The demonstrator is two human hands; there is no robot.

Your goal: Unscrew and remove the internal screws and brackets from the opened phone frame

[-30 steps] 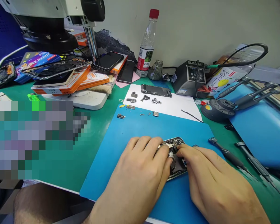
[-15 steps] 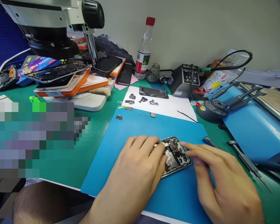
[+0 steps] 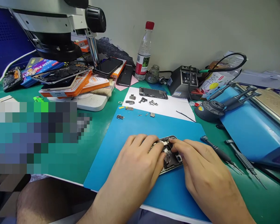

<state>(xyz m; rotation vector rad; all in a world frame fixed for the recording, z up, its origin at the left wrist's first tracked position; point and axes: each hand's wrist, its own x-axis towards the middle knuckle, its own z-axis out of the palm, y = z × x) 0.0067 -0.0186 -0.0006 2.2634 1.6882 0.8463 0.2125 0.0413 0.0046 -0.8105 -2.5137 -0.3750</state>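
An opened phone frame [image 3: 175, 160] with its inner parts exposed lies tilted on the blue mat [image 3: 102, 155]. My left hand [image 3: 135, 165] grips its left part, fingers bent over the top edge and the thumb side along the inside. Over the upper right part of the frame is my right hand [image 3: 205, 171], its fingers bent and pressed together at the inner parts; what they pinch, if anything, is hidden. Small metal parts [image 3: 120, 117] and a connector piece [image 3: 152, 114] rest near the mat's back edge.
Behind the mat, white paper [image 3: 170, 107] bears a phone screen [image 3: 153, 93] and small parts. Screwdrivers [image 3: 242, 158] lie at the right, beside a round tool holder [image 3: 210, 110]. A microscope [image 3: 58, 40] overhangs stacked phones and boxes at the left. A bottle [image 3: 143, 56] stands behind.
My right hand has moved left onto the phone frame, covering its upper right corner. A screwdriver it partly hid now shows. My left hand keeps its hold, and the view has shifted slightly.
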